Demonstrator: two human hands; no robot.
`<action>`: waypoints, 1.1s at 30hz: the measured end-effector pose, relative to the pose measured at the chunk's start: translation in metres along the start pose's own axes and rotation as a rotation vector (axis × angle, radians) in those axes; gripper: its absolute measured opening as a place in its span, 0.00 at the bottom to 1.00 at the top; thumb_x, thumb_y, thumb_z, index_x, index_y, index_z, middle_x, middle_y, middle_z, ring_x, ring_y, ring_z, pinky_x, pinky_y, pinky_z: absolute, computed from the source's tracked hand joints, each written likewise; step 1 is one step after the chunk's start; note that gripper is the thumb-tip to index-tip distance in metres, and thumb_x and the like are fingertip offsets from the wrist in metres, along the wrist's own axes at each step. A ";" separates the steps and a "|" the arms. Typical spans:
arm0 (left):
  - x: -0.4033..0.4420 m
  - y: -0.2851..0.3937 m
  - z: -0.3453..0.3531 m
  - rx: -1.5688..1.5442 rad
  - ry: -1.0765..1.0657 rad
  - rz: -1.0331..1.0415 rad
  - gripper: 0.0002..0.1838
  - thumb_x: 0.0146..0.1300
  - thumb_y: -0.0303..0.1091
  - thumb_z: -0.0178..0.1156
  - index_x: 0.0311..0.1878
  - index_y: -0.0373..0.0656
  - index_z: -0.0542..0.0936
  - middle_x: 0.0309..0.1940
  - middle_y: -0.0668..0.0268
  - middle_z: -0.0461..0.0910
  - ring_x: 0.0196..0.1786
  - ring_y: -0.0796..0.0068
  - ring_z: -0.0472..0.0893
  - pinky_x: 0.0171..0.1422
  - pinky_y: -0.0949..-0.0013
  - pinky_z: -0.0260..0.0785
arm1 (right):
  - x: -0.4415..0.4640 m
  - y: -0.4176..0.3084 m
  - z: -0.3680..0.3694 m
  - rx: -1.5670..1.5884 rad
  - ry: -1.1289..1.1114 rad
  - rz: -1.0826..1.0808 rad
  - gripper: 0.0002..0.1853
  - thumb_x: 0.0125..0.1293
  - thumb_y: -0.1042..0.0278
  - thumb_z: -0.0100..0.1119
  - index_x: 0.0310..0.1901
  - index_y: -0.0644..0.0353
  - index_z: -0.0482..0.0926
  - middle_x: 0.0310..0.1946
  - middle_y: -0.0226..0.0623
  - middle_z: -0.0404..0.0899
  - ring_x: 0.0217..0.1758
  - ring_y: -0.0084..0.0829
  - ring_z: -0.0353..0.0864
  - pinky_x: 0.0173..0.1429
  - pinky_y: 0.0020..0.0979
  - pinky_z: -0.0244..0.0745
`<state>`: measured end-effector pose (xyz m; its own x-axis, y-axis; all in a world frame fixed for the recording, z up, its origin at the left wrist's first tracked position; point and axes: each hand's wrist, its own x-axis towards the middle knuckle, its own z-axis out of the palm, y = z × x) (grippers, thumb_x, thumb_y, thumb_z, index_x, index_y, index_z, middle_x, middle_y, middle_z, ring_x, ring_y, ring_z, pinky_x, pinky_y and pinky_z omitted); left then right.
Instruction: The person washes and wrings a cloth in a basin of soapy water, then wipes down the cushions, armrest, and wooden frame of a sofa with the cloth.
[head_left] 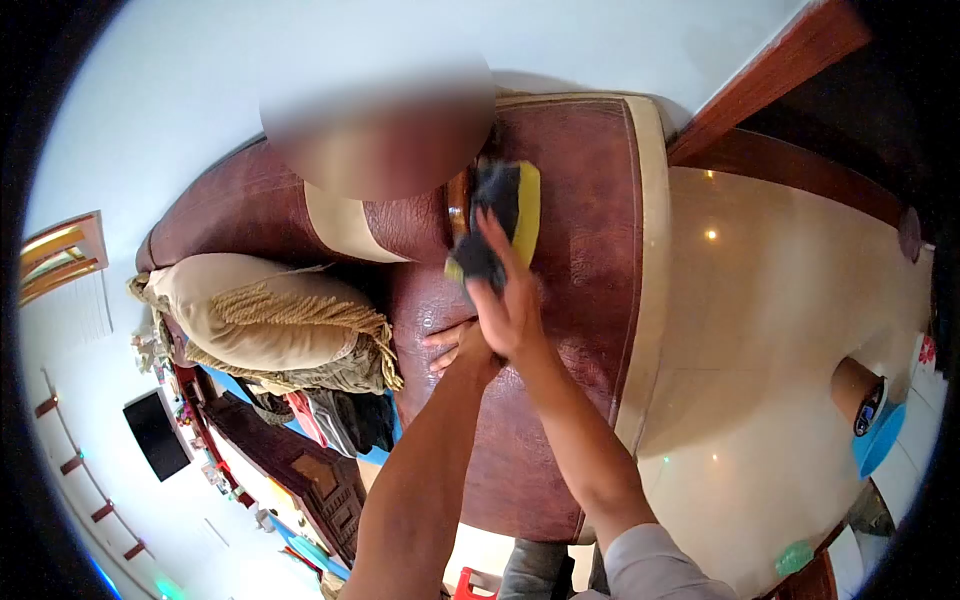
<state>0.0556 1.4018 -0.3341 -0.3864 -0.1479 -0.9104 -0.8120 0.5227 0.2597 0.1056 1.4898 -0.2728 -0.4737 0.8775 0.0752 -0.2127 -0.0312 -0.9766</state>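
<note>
1. Around us spreads a pale, glossy floor (760,330), running along the right side of the sofa.
2. On it stands the sofa (590,300), covered in reddish-brown leather with cream trim; a blurred oval hides part of its back.
3. To the left, a beige cushion (285,343) with a ropy fringe leans on the leather, dark and coloured clothes (340,415) heaped just beside it.
4. The black-and-yellow tool (508,195), smeared by motion, is over the sofa's leather, next to a strip of polished wood (458,205); I can't tell whether its face touches.
5. The person's right hand (510,305) grips that tool, thumb on the near end, a finger stretched along it.
6. The left hand (456,345), fingers spread, lies on the leather, partly hidden behind the right wrist.
</note>
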 end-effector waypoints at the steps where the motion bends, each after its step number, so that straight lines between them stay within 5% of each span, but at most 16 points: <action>1: 0.006 0.000 0.000 0.034 0.020 -0.009 0.64 0.64 0.67 0.64 0.80 0.57 0.23 0.83 0.49 0.33 0.81 0.41 0.50 0.80 0.37 0.57 | -0.013 0.004 -0.004 -0.088 -0.055 -0.057 0.37 0.71 0.61 0.57 0.78 0.67 0.60 0.78 0.62 0.59 0.82 0.58 0.56 0.84 0.47 0.49; 9: 0.059 -0.025 -0.011 0.243 0.092 -0.112 0.74 0.60 0.70 0.66 0.76 0.52 0.11 0.82 0.45 0.21 0.83 0.37 0.40 0.81 0.36 0.52 | 0.082 -0.005 0.023 -0.174 0.049 -0.134 0.44 0.70 0.60 0.57 0.81 0.69 0.47 0.80 0.68 0.49 0.84 0.65 0.45 0.86 0.50 0.39; 10: 0.047 -0.020 -0.010 0.197 0.074 -0.085 0.76 0.59 0.71 0.66 0.76 0.52 0.10 0.82 0.44 0.20 0.83 0.37 0.39 0.81 0.36 0.51 | 0.093 -0.004 0.021 -0.167 0.054 -0.093 0.41 0.74 0.56 0.52 0.83 0.60 0.49 0.82 0.58 0.50 0.86 0.57 0.44 0.85 0.44 0.42; 13: -0.037 0.012 0.002 -0.015 0.072 0.059 0.81 0.56 0.61 0.75 0.73 0.55 0.05 0.82 0.48 0.16 0.81 0.39 0.55 0.74 0.37 0.68 | 0.108 -0.012 0.006 -0.181 -0.022 0.228 0.41 0.74 0.55 0.49 0.80 0.71 0.49 0.81 0.60 0.50 0.85 0.64 0.42 0.86 0.53 0.33; 14: -0.048 0.017 0.005 -0.005 0.120 0.079 0.84 0.52 0.60 0.78 0.72 0.55 0.04 0.81 0.47 0.13 0.80 0.40 0.57 0.72 0.39 0.71 | 0.115 0.002 0.003 -0.196 -0.032 0.194 0.38 0.77 0.55 0.41 0.81 0.67 0.48 0.82 0.57 0.50 0.85 0.63 0.42 0.86 0.55 0.32; 15: -0.060 0.022 0.008 0.006 0.167 0.098 0.88 0.48 0.58 0.82 0.71 0.56 0.03 0.79 0.45 0.10 0.80 0.41 0.59 0.71 0.41 0.75 | 0.121 0.006 0.004 -0.227 0.003 0.120 0.30 0.79 0.59 0.36 0.77 0.64 0.60 0.81 0.59 0.50 0.85 0.60 0.45 0.86 0.59 0.33; 17: -0.059 0.019 0.009 -0.025 0.141 0.100 0.86 0.49 0.63 0.79 0.72 0.55 0.04 0.80 0.44 0.12 0.80 0.41 0.58 0.73 0.43 0.73 | 0.129 0.014 0.001 -0.459 -0.029 0.099 0.22 0.79 0.62 0.35 0.65 0.65 0.70 0.81 0.60 0.51 0.84 0.57 0.52 0.85 0.61 0.38; 22: -0.018 0.003 0.010 0.065 0.209 0.034 0.76 0.57 0.73 0.67 0.77 0.55 0.11 0.83 0.46 0.25 0.81 0.45 0.56 0.79 0.44 0.64 | 0.145 0.014 0.007 -0.449 0.071 0.111 0.16 0.78 0.66 0.36 0.52 0.67 0.73 0.77 0.64 0.57 0.80 0.60 0.58 0.83 0.64 0.45; 24: 0.000 -0.004 -0.011 -0.068 -0.374 0.003 0.60 0.67 0.74 0.54 0.84 0.57 0.28 0.86 0.59 0.42 0.84 0.52 0.51 0.85 0.42 0.52 | 0.135 0.008 0.009 -0.301 0.095 0.175 0.17 0.77 0.66 0.39 0.56 0.67 0.73 0.76 0.63 0.61 0.80 0.60 0.59 0.83 0.61 0.47; 27: -0.004 -0.009 0.002 -0.100 0.021 0.033 0.73 0.56 0.75 0.64 0.80 0.52 0.19 0.83 0.47 0.29 0.84 0.45 0.38 0.86 0.42 0.44 | 0.096 -0.013 0.018 0.199 0.169 0.301 0.28 0.72 0.65 0.44 0.72 0.66 0.69 0.74 0.63 0.64 0.79 0.59 0.61 0.83 0.50 0.51; 31: -0.004 -0.005 0.008 0.070 0.212 0.096 0.73 0.56 0.75 0.64 0.80 0.51 0.20 0.82 0.47 0.29 0.84 0.46 0.38 0.86 0.43 0.43 | 0.014 -0.015 0.019 -0.190 0.098 -0.109 0.34 0.72 0.64 0.47 0.76 0.72 0.60 0.75 0.65 0.61 0.80 0.59 0.60 0.83 0.45 0.52; 33: -0.002 -0.004 0.011 0.158 0.289 0.105 0.73 0.55 0.75 0.64 0.79 0.51 0.20 0.82 0.47 0.29 0.84 0.46 0.38 0.86 0.43 0.43 | -0.021 -0.005 0.013 -0.202 0.065 -0.064 0.34 0.72 0.65 0.49 0.76 0.73 0.61 0.74 0.65 0.64 0.79 0.62 0.59 0.83 0.47 0.53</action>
<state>0.0644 1.4090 -0.3374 -0.5910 -0.3063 -0.7463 -0.6919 0.6681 0.2736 0.1058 1.4658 -0.2669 -0.4073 0.9038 0.1312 -0.0615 0.1162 -0.9913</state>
